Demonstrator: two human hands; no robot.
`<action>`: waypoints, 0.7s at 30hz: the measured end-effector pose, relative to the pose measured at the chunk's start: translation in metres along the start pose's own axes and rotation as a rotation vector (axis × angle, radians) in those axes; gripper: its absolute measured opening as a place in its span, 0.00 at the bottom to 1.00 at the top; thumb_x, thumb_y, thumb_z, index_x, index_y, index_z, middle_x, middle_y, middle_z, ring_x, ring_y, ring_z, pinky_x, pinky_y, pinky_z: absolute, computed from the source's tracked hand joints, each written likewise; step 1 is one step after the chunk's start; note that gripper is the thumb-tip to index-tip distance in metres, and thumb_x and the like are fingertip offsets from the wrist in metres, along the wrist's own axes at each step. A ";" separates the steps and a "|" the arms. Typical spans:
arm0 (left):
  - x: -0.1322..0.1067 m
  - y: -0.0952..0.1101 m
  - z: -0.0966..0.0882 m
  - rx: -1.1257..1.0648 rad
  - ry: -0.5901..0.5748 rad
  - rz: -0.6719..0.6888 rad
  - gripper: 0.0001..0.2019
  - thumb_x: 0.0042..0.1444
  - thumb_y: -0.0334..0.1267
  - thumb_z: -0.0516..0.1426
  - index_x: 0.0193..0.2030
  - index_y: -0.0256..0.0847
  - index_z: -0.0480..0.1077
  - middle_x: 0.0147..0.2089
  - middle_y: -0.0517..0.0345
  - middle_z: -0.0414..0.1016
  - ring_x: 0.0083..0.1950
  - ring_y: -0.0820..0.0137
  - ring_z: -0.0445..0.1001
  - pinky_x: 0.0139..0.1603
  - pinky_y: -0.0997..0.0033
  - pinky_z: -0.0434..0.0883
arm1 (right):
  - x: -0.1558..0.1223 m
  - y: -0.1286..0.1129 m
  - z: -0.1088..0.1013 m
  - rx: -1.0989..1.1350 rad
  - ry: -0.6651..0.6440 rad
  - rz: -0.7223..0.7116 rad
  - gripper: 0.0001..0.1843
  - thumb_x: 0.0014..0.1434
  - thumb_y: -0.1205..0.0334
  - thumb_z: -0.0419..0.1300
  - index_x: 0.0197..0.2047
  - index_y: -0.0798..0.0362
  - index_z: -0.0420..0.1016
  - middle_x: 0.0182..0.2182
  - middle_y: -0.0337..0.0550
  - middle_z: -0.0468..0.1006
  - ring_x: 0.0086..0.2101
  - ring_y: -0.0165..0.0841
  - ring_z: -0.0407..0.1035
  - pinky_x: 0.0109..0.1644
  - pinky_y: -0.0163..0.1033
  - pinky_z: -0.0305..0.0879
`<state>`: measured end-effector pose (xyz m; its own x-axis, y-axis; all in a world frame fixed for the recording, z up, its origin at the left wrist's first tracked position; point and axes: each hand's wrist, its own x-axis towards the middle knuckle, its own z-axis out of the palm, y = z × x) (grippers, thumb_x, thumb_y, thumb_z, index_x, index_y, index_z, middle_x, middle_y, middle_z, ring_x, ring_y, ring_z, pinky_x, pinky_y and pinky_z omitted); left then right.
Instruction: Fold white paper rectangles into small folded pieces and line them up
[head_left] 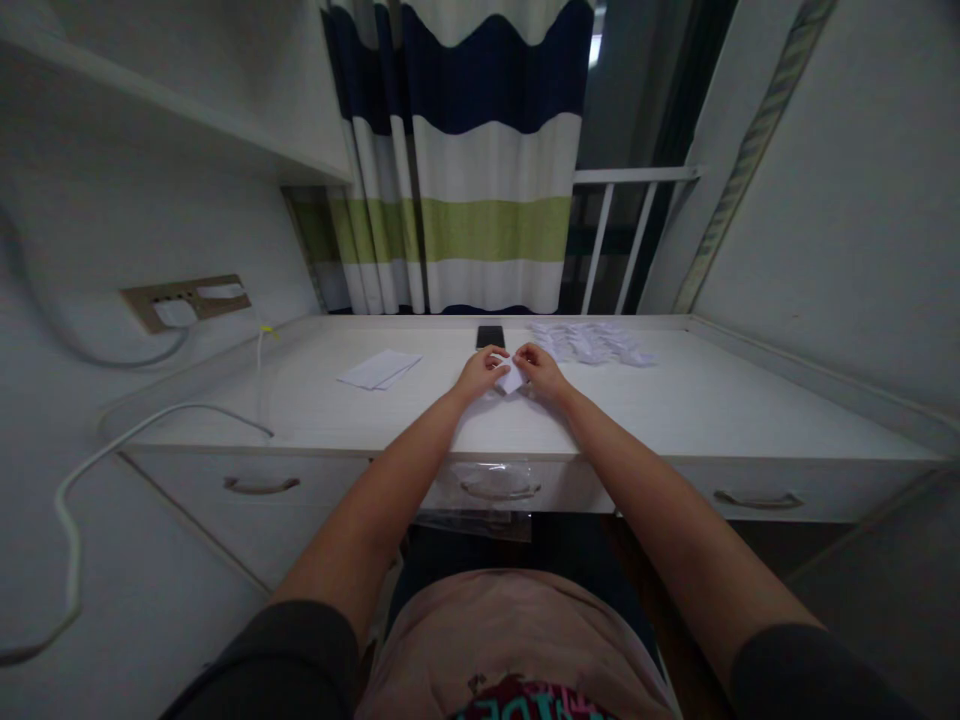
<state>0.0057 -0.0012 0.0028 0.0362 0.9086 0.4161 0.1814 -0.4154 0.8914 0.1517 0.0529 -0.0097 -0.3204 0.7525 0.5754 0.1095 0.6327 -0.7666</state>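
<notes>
Both my hands meet over the middle of the white desk, around a small piece of folded white paper (511, 379). My left hand (482, 371) grips its left side with bent fingers and thumb. On the other side, my right hand (541, 370) pinches the paper's upper right edge. The exact folds are too small to make out. Just beyond my hands lies a dark phone-like rectangle (490, 337). Flat white paper sheets (381, 369) rest in a loose stack to the left. Several folded white paper pieces (589, 343) lie in rows at the back right.
The white desk (720, 400) has drawers along its front, with clear plastic (491, 480) hanging over the middle one. A white cable (150, 420) crosses the left side near a wall socket (187, 300). A striped curtain (491, 160) hangs behind the desk.
</notes>
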 end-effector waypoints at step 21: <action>0.001 0.003 -0.007 -0.145 0.071 -0.058 0.15 0.44 0.30 0.58 0.42 0.36 0.69 0.26 0.60 0.74 0.29 0.74 0.74 0.32 0.75 0.70 | -0.005 -0.013 -0.007 0.150 0.062 0.115 0.19 0.41 0.55 0.61 0.35 0.50 0.60 0.24 0.32 0.69 0.23 0.27 0.68 0.22 0.30 0.60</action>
<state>-0.0004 -0.0022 0.0075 -0.0412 0.9279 0.3706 0.0375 -0.3692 0.9286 0.1581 0.0424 -0.0009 -0.2551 0.8311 0.4942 -0.0012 0.5109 -0.8597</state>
